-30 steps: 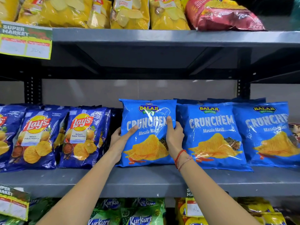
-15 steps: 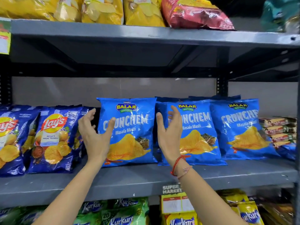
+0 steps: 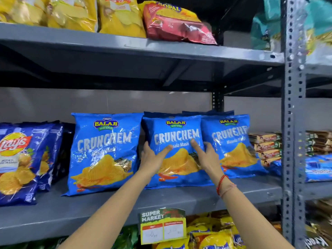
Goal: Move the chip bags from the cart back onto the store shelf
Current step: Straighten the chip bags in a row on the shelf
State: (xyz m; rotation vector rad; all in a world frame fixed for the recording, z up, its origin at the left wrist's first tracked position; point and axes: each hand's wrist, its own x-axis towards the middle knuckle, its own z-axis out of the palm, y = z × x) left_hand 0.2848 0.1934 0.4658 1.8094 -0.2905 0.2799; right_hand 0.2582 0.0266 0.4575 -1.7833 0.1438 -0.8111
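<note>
Three blue Balaji Crunchem chip bags stand upright on the grey middle shelf (image 3: 179, 200). The left bag (image 3: 104, 151) stands free, a little forward. My left hand (image 3: 152, 159) presses on the left side of the middle bag (image 3: 177, 132), thumb across its front. My right hand (image 3: 206, 157), with a red thread on the wrist, presses on that bag's right side, fingers spread on the front. The right bag (image 3: 231, 142) leans behind it. No cart is in view.
Blue Lay's bags (image 3: 21, 159) fill the shelf's left end. Yellow bags (image 3: 71, 11) and a red Gopal bag (image 3: 177, 24) lie on the upper shelf. A perforated steel upright (image 3: 293, 123) bounds the right; stacked packets (image 3: 265, 148) sit beside it. A price tag (image 3: 162, 225) hangs below.
Both hands have left the left Crunchem bag and moved right onto the middle bag. The view has swung right, bringing the steel upright into sight.
</note>
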